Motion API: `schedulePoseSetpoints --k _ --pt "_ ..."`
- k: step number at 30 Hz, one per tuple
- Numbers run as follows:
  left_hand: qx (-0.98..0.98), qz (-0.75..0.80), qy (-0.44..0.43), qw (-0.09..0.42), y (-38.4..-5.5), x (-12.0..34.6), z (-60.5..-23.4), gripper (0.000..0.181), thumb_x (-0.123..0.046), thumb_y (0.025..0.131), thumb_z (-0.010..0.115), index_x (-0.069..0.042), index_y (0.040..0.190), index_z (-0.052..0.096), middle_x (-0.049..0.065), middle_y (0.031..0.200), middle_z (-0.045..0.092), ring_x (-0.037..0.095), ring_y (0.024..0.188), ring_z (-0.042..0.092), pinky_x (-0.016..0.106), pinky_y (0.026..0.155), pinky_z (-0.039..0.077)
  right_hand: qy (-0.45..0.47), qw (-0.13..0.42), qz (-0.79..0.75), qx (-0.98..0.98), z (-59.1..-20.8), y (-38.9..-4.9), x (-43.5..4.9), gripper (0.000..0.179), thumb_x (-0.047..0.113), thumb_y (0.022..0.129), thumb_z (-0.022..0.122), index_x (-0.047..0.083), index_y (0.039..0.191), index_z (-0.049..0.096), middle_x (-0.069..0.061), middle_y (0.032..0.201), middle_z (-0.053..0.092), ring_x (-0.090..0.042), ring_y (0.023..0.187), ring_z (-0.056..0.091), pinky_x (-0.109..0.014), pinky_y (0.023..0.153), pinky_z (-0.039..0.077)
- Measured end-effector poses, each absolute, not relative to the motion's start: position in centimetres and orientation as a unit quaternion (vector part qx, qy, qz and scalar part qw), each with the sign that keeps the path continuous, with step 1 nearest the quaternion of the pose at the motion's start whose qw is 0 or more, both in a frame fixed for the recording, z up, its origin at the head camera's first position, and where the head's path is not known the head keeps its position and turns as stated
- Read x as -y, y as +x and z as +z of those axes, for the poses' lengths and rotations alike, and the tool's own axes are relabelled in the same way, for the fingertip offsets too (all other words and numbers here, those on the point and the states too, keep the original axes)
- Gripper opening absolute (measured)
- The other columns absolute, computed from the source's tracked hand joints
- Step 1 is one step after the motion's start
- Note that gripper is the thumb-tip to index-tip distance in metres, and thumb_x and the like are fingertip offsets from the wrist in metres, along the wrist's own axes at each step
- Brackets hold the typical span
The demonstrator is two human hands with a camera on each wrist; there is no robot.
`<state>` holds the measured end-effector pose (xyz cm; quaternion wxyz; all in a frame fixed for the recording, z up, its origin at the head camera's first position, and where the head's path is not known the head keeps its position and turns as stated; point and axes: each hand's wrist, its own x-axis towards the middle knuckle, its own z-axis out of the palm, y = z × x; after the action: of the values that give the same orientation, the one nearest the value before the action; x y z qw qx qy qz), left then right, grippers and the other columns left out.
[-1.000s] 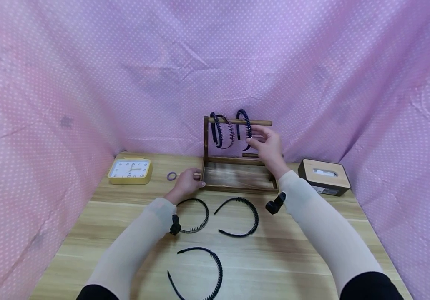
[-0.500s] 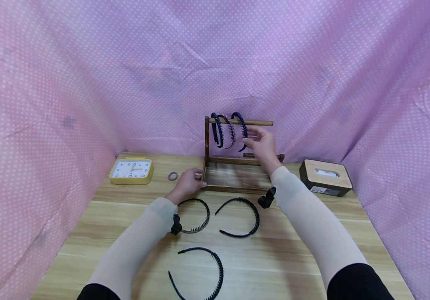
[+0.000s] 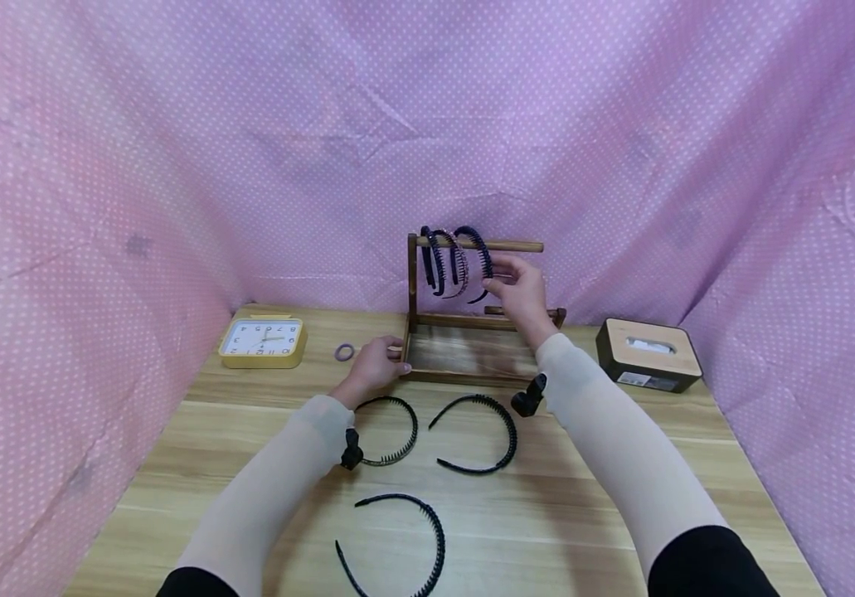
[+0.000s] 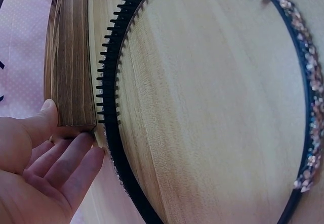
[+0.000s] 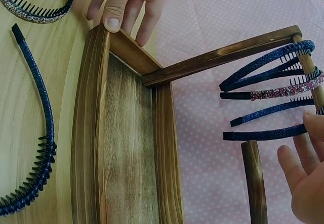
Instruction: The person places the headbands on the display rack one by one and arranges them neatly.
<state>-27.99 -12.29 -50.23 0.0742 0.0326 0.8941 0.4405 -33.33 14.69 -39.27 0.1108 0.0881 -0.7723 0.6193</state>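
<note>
A brown wooden rack (image 3: 464, 378) with a tray base stands at the back of the table. My left hand (image 3: 373, 365) grips its left end, thumb on the front edge and fingers against the end wall, as the left wrist view shows. On the upper rod (image 3: 520, 246) hang a dark blue headband (image 5: 258, 64) and a pink-sequined headband (image 5: 288, 90) near the upright post. To their right, my right hand (image 3: 520, 292) pinches the side of another dark blue toothed headband (image 3: 483, 253), which loops over the same rod. Its free ends (image 5: 258, 134) point downward.
Three more toothed headbands lie on the table: a sequined one (image 3: 414, 423) by my left wrist, a dark one (image 3: 512, 431) and another (image 3: 439, 539) nearer. A yellow clock (image 3: 263, 361) and purple ring (image 3: 337, 353) are left, a tissue box (image 3: 647, 365) right. Pink cloth (image 3: 427, 124) hangs behind.
My right hand has slid the dark blue headband leftward along the upper rod, closer to the pink-sequined one. The left hand keeps its grip on the rack's end.
</note>
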Motion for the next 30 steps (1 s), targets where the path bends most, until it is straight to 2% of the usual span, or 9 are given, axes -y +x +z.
schedulePoseSetpoints --k 9,16,19,25,30 --pt "-0.893 0.442 0.038 0.079 -28.3 12.5 -50.2 0.056 -0.012 0.092 0.077 -0.002 0.143 0.056 0.018 0.129 0.070 0.032 0.122 0.066 0.045 0.104 0.053 0.084 0.094 0.620 0.774 -38.9 -32.9 -15.6 0.045 -0.006 0.089 0.075 0.000 0.132 0.066 -0.022 0.128 0.069 -0.031 0.116 0.068 -0.024 0.090 0.058" --pt "-0.901 0.425 0.042 0.078 -28.7 12.8 -50.5 0.055 -0.013 0.093 0.077 -0.003 0.143 0.057 0.018 0.129 0.070 0.032 0.121 0.067 0.045 0.102 0.054 0.092 0.080 0.595 0.795 -38.1 -31.8 -17.8 0.048 0.000 0.093 0.074 0.003 0.139 0.061 -0.023 0.136 0.064 -0.032 0.123 0.065 -0.024 0.092 0.057" --pt "-0.902 0.423 0.042 0.077 -28.8 12.9 -50.3 0.055 -0.014 0.093 0.077 -0.003 0.143 0.057 0.018 0.129 0.070 0.032 0.121 0.066 0.046 0.102 0.053 0.082 0.082 0.575 0.810 -37.9 -31.0 -19.5 0.047 0.005 0.094 0.074 0.004 0.139 0.062 -0.021 0.135 0.065 -0.026 0.120 0.067 -0.022 0.092 0.057" --pt "-0.900 0.426 0.044 0.076 -28.8 12.9 -50.2 0.055 -0.013 0.093 0.077 -0.002 0.143 0.057 0.019 0.128 0.070 0.033 0.121 0.066 0.046 0.103 0.053 0.075 0.099 0.545 0.829 -38.7 -29.6 -23.5 0.042 0.011 0.094 0.075 0.001 0.134 0.065 -0.022 0.133 0.065 -0.003 0.103 0.068 -0.014 0.085 0.056" --pt "-0.898 0.431 0.045 0.075 -28.7 12.9 -50.3 0.054 -0.012 0.093 0.077 -0.002 0.142 0.058 0.019 0.128 0.070 0.033 0.122 0.066 0.046 0.104 0.053 0.056 0.087 0.531 0.841 -40.3 -28.1 -26.4 0.044 0.018 0.096 0.075 0.000 0.134 0.064 -0.023 0.133 0.064 0.004 0.098 0.066 -0.015 0.082 0.057"
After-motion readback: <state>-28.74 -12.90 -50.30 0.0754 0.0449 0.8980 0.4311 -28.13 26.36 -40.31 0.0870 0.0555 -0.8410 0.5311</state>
